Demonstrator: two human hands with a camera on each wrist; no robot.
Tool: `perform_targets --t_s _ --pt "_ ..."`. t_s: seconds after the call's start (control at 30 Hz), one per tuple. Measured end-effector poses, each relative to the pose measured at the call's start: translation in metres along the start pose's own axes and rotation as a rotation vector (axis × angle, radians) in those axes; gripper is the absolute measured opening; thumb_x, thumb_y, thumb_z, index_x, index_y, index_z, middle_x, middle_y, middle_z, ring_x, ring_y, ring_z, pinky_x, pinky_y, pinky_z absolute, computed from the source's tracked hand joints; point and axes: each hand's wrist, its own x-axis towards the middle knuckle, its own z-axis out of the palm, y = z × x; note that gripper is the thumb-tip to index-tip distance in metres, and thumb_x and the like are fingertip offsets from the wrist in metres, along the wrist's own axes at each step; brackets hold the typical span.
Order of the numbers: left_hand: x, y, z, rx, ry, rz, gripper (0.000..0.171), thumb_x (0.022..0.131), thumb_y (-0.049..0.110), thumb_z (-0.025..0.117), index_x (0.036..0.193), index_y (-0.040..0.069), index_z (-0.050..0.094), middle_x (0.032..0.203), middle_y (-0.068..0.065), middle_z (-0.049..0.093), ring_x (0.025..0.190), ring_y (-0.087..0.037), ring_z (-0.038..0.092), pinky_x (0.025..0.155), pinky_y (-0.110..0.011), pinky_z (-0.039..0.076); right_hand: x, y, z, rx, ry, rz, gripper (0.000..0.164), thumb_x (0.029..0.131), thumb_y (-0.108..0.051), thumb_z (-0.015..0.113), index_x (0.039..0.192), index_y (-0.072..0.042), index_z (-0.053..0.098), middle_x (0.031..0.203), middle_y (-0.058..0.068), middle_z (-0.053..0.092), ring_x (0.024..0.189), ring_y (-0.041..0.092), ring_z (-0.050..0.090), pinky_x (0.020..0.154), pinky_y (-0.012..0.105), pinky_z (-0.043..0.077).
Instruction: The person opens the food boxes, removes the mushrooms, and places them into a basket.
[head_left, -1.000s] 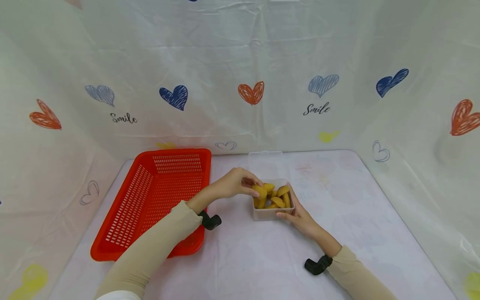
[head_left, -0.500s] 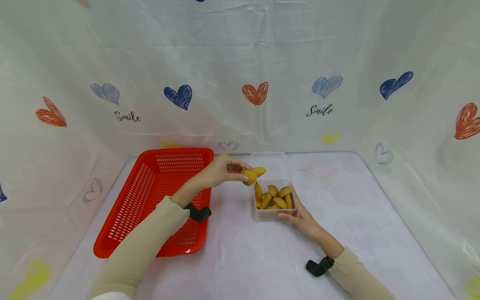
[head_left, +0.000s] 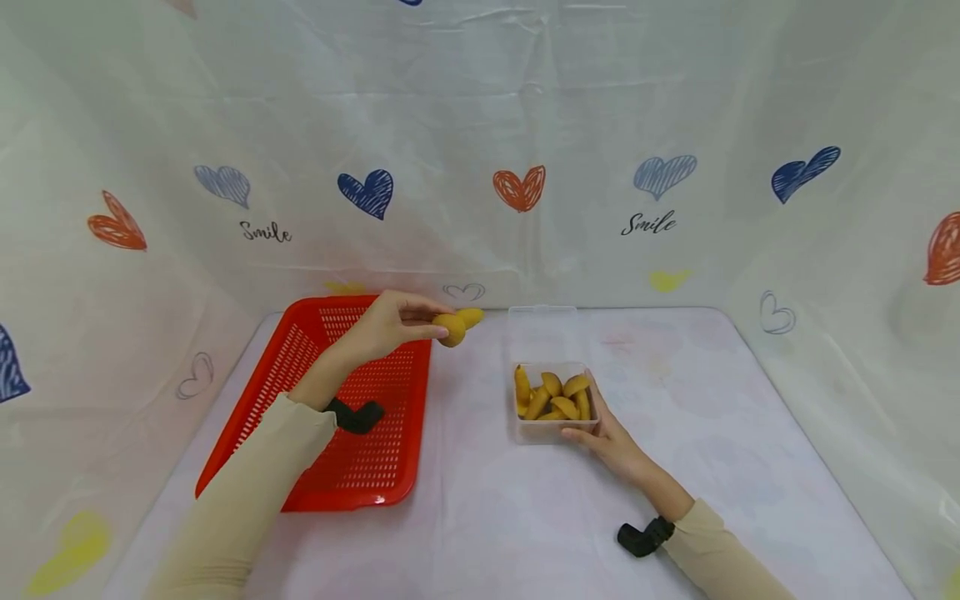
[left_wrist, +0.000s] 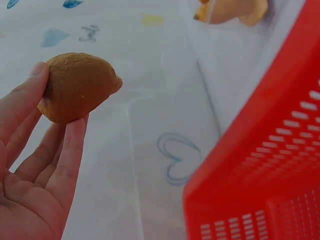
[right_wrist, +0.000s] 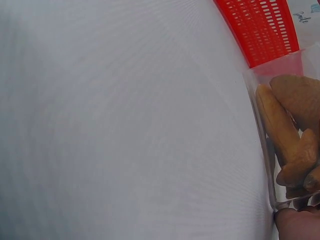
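Note:
Between thumb and fingertips, my left hand (head_left: 390, 325) holds a yellow-brown mushroom (head_left: 451, 330) in the air by the right rim of the red basket. Its rounded cap (left_wrist: 77, 87) fills the grip in the left wrist view, and most of the stem is hidden there. On the table, a clear plastic box (head_left: 555, 425) holds several similar mushrooms (head_left: 551, 400). My right hand (head_left: 611, 437) grips the box at its right side, thumb at the front wall. Only a bit of that hand (right_wrist: 297, 223) shows in the right wrist view.
The red perforated basket (head_left: 382, 450) stands on the left of the table, partly covered by my left arm. Behind the box lies its clear lid (head_left: 542, 333), tilted back. A white sheet with printed hearts (head_left: 519, 188) hangs at the back and sides.
My left hand has lifted the mushroom out of the box and carried it left and back towards the basket. My right hand stays on the box.

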Motion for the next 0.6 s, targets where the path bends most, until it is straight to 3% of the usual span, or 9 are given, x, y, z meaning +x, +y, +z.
perform_targets --t_s 0.23,0.37,0.6 --pt "-0.013 -0.016 -0.021 0.007 0.064 -0.028 0.036 0.091 0.012 0.075 0.124 0.001 0.069 0.118 -0.016 0.068 0.106 -0.029 0.068 0.089 -0.031 0.056 0.001 0.001 0.000 -0.001 -0.003 -0.010 0.103 0.097 -0.010 0.066 0.159 -0.032 -0.012 0.164 0.016 -0.014 0.050 0.006 0.033 0.047 0.025 0.036" --pt "-0.019 -0.030 -0.029 -0.006 0.097 -0.076 0.038 0.092 0.016 0.073 0.126 0.000 0.067 0.121 -0.017 0.067 0.109 -0.029 0.066 0.091 -0.031 0.054 0.000 0.002 0.000 -0.009 0.000 -0.009 0.102 0.097 -0.010 0.067 0.159 -0.034 -0.011 0.164 0.016 -0.014 0.051 0.006 0.033 0.047 0.024 0.036" --pt "-0.026 -0.060 -0.039 -0.016 0.144 -0.150 0.039 0.093 0.017 0.072 0.129 0.002 0.066 0.125 -0.018 0.065 0.112 -0.031 0.064 0.094 -0.029 0.053 0.000 0.002 0.001 -0.021 0.016 -0.009 0.103 0.096 -0.010 0.068 0.159 -0.035 -0.009 0.165 0.015 -0.012 0.065 0.005 0.038 0.051 0.024 0.038"
